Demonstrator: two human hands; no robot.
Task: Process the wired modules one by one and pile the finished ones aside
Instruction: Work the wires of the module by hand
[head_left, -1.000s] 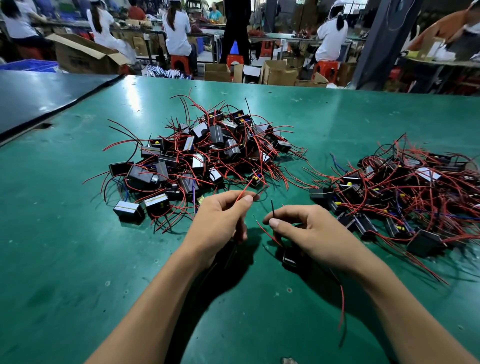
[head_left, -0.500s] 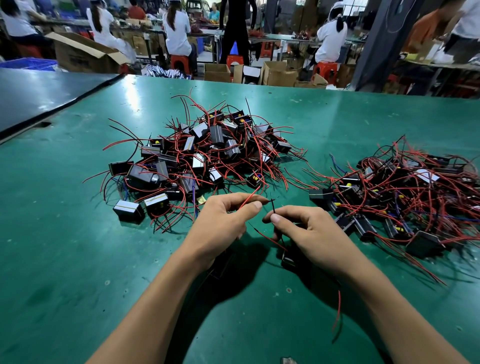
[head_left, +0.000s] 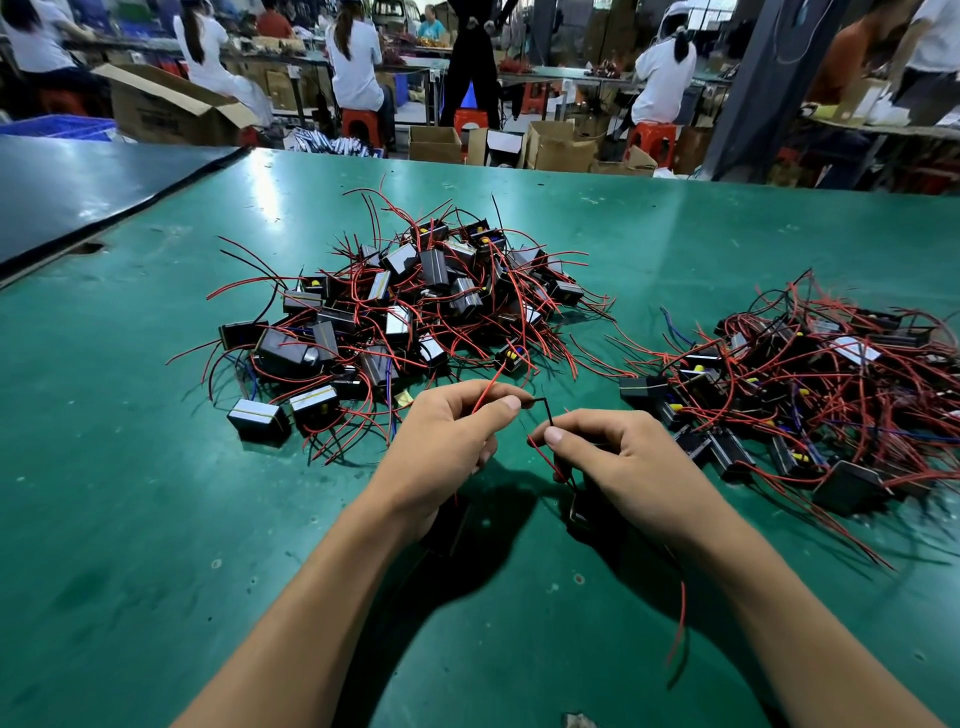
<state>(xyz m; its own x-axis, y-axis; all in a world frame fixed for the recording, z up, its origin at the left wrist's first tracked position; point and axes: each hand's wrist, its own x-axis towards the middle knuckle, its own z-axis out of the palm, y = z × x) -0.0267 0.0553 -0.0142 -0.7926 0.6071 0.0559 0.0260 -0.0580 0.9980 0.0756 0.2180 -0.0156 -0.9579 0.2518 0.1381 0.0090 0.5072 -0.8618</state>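
Leads pinched tight: left hand (head_left: 447, 441) gripped a red wire (head_left: 485, 392), right hand (head_left: 618, 457) a black wire (head_left: 548, 410); a hard tug could have torn either from its module (head_left: 584, 512).

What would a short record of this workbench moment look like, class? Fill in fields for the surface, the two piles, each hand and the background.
Surface: green table
Left pile: black modules with red wires, heaped ahead of the hands
Right pile: similar modules, tangled, further right
Left hand: pinches a red wire
Right hand: pinches a bent black wire that reaches the left fingertips
Under right hand: a dark module, mostly hidden
Background: people seated on red stools; cardboard boxes
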